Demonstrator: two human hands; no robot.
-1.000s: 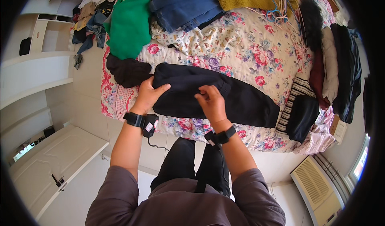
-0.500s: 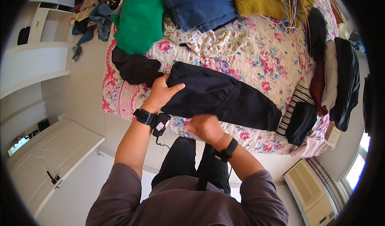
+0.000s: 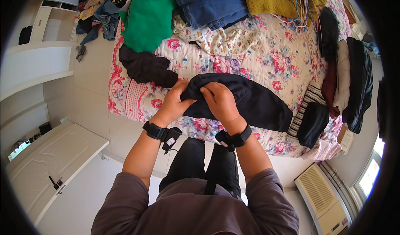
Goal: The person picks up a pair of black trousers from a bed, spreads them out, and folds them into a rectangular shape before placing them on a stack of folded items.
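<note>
A folded black garment (image 3: 264, 103) lies lengthwise along the near side of the bed, with a small gathered patch near its middle. My left hand (image 3: 171, 104) grips its left end, the thumb on top and the other fingers partly hidden behind the fabric. On top of the same end, my right hand (image 3: 223, 103) is closed in a pinch on the cloth, its fingertips bent down into a fold. Just beyond my left hand rests a crumpled dark brown garment (image 3: 146, 67).
The floral bedspread (image 3: 277, 62) carries a green garment (image 3: 148, 20), folded jeans (image 3: 210, 6), a patterned white cloth (image 3: 229, 41) and several wire hangers (image 3: 301, 10). Rolled clothes (image 3: 312, 124) line the right side. An air conditioner (image 3: 318, 193) stands lower right, a cabinet door (image 3: 62, 160) lower left.
My right hand has moved up from the bed's near edge onto the black garment and pinches it. The garment's left end has shifted slightly right and nearer, with my left hand still on it.
</note>
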